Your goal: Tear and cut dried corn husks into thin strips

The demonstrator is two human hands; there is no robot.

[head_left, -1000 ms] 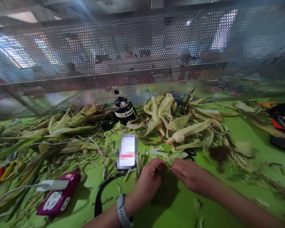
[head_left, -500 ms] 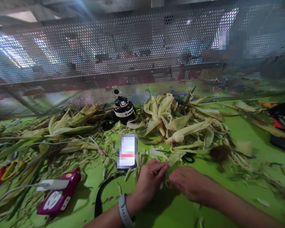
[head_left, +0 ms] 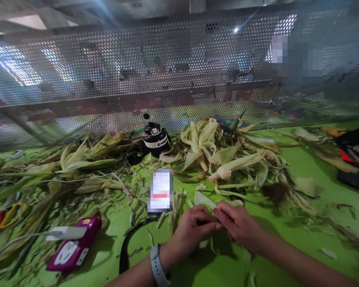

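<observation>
Corn husk (head_left: 202,199) lies as a pale piece just beyond your fingertips, to the right of the phone (head_left: 162,193), with thin strips showing right beneath them. Your left hand (head_left: 194,227) is right of the phone and nearer you, fingers curled and thumb stretched towards your right hand (head_left: 241,225), which is farther right with its fingers drawn in. Your fingertips meet, nearly closed; they hide the contact, so you cannot tell whether either hand grips a strip. Your left wrist wears a grey band (head_left: 159,265). A purple device (head_left: 74,243) sits left of the phone, nearer you, on the green table (head_left: 275,275). Beyond the phone stands a black bottle (head_left: 156,142), lid raised; a husk heap (head_left: 202,137) spreads beyond the phone to the right.
</observation>
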